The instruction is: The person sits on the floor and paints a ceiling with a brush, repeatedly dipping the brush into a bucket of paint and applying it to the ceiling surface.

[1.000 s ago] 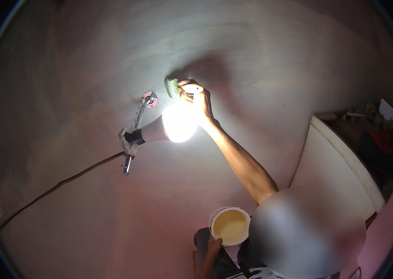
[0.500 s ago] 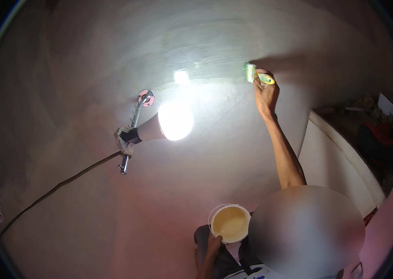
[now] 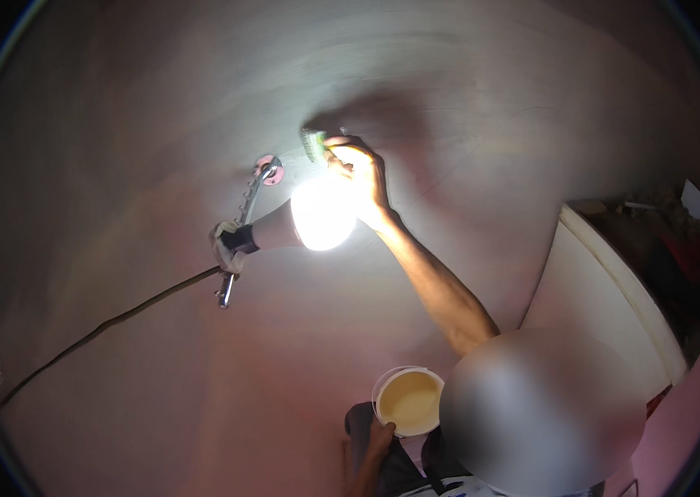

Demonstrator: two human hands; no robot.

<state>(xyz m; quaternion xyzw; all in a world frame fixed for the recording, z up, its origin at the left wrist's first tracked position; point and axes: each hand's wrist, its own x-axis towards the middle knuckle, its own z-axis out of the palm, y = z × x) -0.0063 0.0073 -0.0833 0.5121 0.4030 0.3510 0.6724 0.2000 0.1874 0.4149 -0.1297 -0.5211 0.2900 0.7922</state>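
Before you stretches the grey-pink wall [image 3: 159, 398], with a pale curved-edged ledge [image 3: 615, 290] at far right. A glowing bulb [image 3: 323, 214] on a cable [image 3: 110, 325] is tied to a metal hook rail [image 3: 249, 201] on the wall. Low in view is your white bucket [image 3: 414, 434], holding yellowish liquid [image 3: 410, 400]. Your right hand [image 3: 364, 170], just above the bulb, is closed around a paintbrush; your left hand [image 3: 381, 437] grips the bucket's rim, thumb over the edge. The green-tinted paintbrush [image 3: 315, 145] is at the wall, up and right of the rail's round mount [image 3: 269, 170].
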